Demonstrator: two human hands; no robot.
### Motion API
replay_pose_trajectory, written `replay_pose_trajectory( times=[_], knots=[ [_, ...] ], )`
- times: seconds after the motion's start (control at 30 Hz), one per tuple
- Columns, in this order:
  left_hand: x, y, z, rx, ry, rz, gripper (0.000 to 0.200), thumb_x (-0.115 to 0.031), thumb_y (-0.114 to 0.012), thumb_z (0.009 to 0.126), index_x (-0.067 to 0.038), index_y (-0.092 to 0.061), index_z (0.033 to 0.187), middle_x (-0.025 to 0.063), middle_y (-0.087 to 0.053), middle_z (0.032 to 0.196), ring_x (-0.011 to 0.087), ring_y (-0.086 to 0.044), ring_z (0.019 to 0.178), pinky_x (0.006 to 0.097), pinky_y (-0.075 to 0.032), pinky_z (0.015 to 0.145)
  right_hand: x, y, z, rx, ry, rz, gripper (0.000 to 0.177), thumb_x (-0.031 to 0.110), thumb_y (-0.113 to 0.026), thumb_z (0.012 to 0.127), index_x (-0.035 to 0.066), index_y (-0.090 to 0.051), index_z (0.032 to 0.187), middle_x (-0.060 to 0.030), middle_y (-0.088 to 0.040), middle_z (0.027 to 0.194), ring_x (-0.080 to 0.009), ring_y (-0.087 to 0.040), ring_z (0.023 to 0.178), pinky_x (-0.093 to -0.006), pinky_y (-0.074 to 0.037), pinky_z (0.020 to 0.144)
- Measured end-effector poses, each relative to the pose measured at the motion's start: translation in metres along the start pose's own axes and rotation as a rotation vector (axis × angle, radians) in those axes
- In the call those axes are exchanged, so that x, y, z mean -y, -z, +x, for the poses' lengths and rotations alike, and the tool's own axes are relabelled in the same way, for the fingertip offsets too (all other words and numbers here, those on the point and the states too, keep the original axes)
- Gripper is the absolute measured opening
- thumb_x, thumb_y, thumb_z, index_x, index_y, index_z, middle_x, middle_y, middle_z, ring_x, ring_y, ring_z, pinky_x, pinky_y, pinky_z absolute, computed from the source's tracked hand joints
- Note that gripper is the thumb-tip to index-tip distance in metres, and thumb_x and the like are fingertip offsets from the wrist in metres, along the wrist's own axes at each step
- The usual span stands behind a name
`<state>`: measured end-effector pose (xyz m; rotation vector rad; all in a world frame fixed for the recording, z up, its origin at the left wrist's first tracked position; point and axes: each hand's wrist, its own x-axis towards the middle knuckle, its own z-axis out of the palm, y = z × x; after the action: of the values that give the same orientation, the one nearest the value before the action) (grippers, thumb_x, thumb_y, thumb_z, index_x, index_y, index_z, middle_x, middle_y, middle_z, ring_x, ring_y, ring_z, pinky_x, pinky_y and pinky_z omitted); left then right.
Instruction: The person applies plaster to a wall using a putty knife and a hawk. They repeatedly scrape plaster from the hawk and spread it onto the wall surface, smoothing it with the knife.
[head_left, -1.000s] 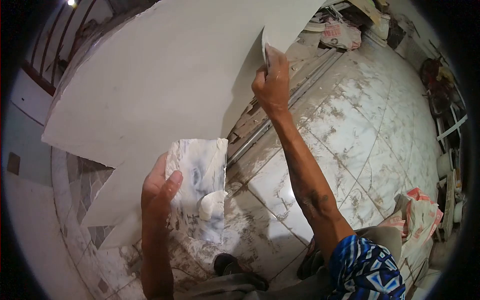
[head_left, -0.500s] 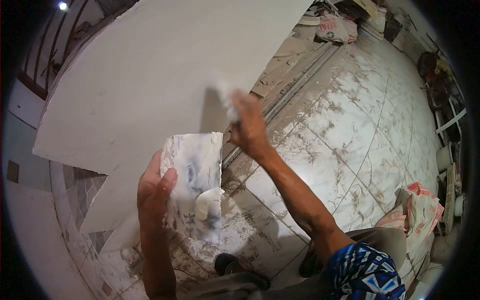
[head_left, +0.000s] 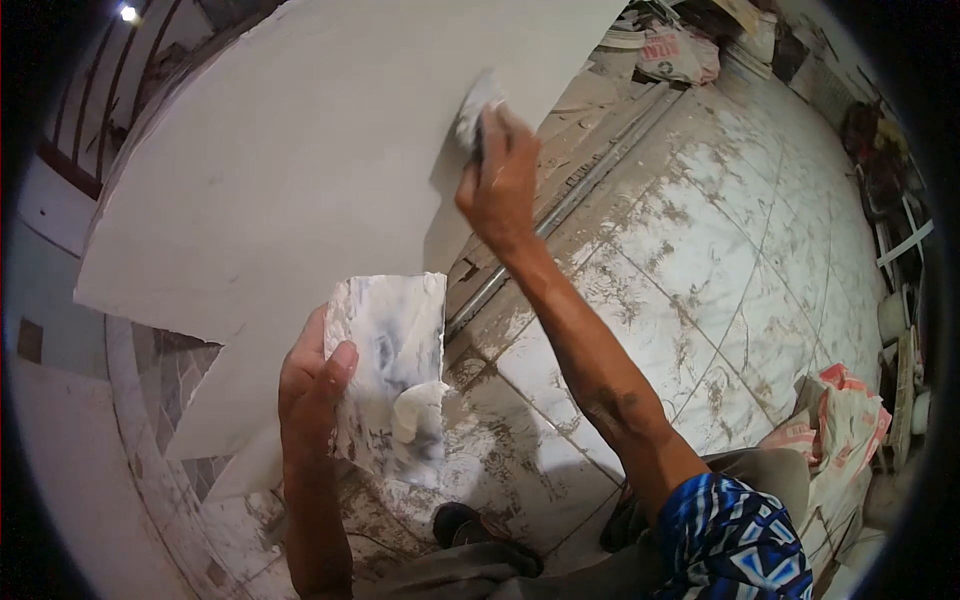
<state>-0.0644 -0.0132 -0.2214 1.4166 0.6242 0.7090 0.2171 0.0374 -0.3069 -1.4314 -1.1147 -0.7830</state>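
In my left hand (head_left: 315,375) is a flat rectangular board (head_left: 390,350) smeared with white plaster paste, a thicker lump of paste (head_left: 412,412) on its lower right. The thumb presses on its face and the fingers go behind it. My right hand (head_left: 503,185) grips a putty knife (head_left: 480,110) whose blade is coated in white paste. That blade is at the right part of a large pale panel (head_left: 290,160), close to its right edge; it looks to be touching the surface. Part of the knife's handle is hidden by my fingers.
Long metal bars (head_left: 570,205) lie on the dusty tiled floor (head_left: 720,260) beside the panel. A crumpled sack (head_left: 845,420) stands at the lower right, and another printed sack (head_left: 675,55) lies at the back. Clutter lines the right wall. My shoe (head_left: 460,525) shows below.
My right hand has moved up and away along the panel's right side with the putty knife. The left hand and its board have stayed nearly in place.
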Motion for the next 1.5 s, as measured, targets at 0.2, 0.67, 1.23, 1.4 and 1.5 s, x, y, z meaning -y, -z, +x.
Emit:
replay_pose_trajectory(
  times=[0.2, 0.67, 1.23, 1.4, 1.5],
  knots=[
    [-0.006, -0.014, 0.004, -0.042, 0.038, -0.043, 0.060, -0.021, -0.060, 0.092, 0.012, -0.044, 0.139, 0.0168, -0.059, 0.127, 0.0197, -0.058, 0.114, 0.0317, -0.044, 0.103, 0.008, 0.028, -0.064, 0.277, 0.164, 0.167, 0.065, -0.012, -0.060, 0.072, -0.004, -0.050, 0.137, -0.0248, -0.052, 0.134, -0.0410, -0.051, 0.122, -0.0491, -0.043, 0.103],
    [-0.006, -0.012, -0.005, -0.022, 0.032, -0.107, 0.062, -0.022, -0.061, 0.092, 0.011, -0.042, 0.141, 0.0171, -0.059, 0.129, 0.0209, -0.058, 0.118, 0.0322, -0.043, 0.105, -0.015, -0.008, -0.028, 0.018, -0.060, -0.013, 0.065, -0.011, -0.057, 0.071, -0.007, -0.049, 0.136, -0.0260, -0.050, 0.130, -0.0425, -0.049, 0.117, -0.0484, -0.041, 0.102],
    [-0.004, -0.011, -0.008, -0.024, 0.006, -0.121, 0.064, -0.024, -0.064, 0.091, 0.011, -0.043, 0.140, 0.0172, -0.060, 0.127, 0.0218, -0.060, 0.115, 0.0334, -0.046, 0.101, -0.005, 0.007, 0.019, 0.039, -0.543, 0.090, 0.028, 0.000, -0.054, 0.083, -0.011, -0.053, 0.108, -0.0271, -0.052, 0.104, -0.0449, -0.052, 0.097, -0.0539, -0.043, 0.087],
    [-0.005, -0.014, -0.006, -0.037, 0.038, -0.088, 0.065, -0.025, -0.063, 0.091, 0.011, -0.042, 0.141, 0.0172, -0.060, 0.128, 0.0219, -0.059, 0.115, 0.0334, -0.046, 0.102, 0.036, 0.027, -0.010, 0.170, -0.043, 0.182, 0.052, -0.011, -0.055, 0.076, -0.006, -0.052, 0.127, -0.0279, -0.052, 0.127, -0.0437, -0.053, 0.115, -0.0496, -0.045, 0.098],
    [-0.009, -0.016, -0.004, -0.050, 0.015, -0.070, 0.065, -0.025, -0.062, 0.091, 0.011, -0.042, 0.141, 0.0170, -0.059, 0.128, 0.0219, -0.059, 0.115, 0.0336, -0.046, 0.101, 0.021, 0.040, -0.017, 0.179, 0.107, 0.276, 0.062, -0.016, -0.055, 0.072, -0.005, -0.050, 0.133, -0.0272, -0.054, 0.125, -0.0422, -0.054, 0.114, -0.0488, -0.045, 0.100]
  ],
)
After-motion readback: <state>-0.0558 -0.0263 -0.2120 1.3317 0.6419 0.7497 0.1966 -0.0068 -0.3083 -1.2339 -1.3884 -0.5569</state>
